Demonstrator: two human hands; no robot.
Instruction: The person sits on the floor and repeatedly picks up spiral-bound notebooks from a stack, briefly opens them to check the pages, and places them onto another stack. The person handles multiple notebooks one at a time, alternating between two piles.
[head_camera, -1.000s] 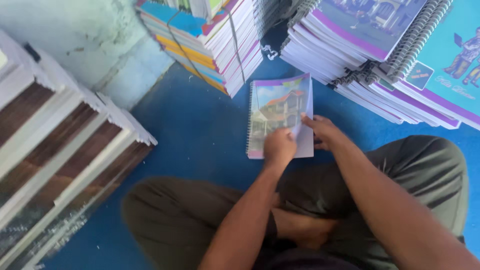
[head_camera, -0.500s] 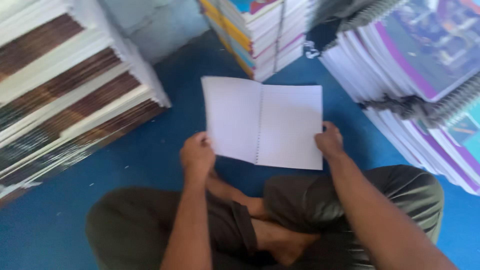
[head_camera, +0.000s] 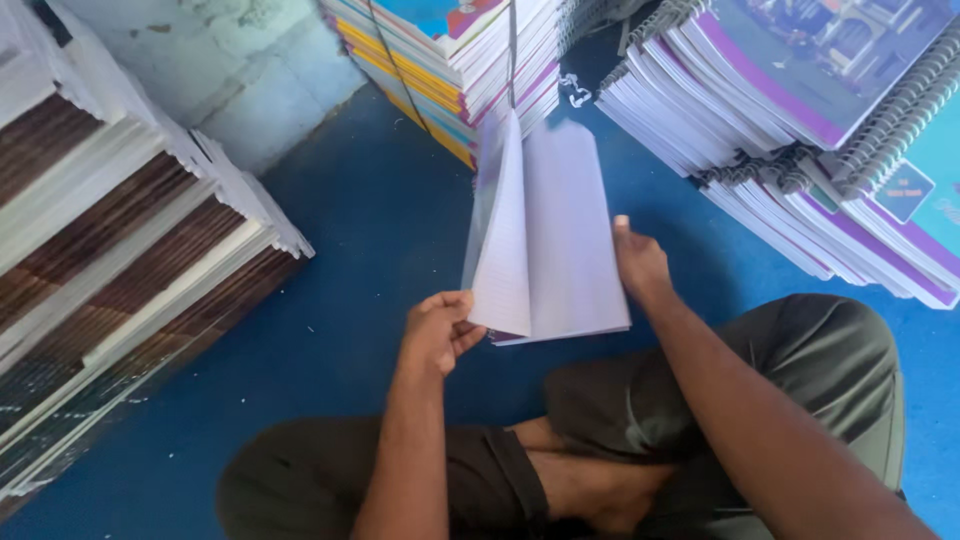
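Now the notebook (head_camera: 550, 240) is no longer spread flat as it was half a second ago: its left half is lifted and swinging over toward the right, so the pages stand nearly on edge between the two hands. A second ago it lay shut on the floor with its picture cover up; since then it has been opened wide and is now folding again, which reads as a quick leaf-through of the inside rather than a long look at any page.

The left hand (head_camera: 440, 330) is curled closed on the lower corner of the lifted leaves, thumb and fingers pinching the paper edge. The right hand (head_camera: 640, 262) lies along the right edge of the book, fingers behind the pages and thumb pointing up; it steadies that side in a loose grip.

The notebook is held just above the blue floor (head_camera: 340, 250), in front of the person's crossed legs. Its visible pages are white with faint ruled lines, clean and unmarked; a thin clear or glossy sheet shows at the far left of the lifted leaves.

Behind it stands a strapped bundle (head_camera: 460, 70) of colourful books. To the right lie spiral-bound stacks (head_camera: 800, 110) with purple and teal covers. To the left rise tall stacks (head_camera: 110, 260) of white and brown paper blocks.
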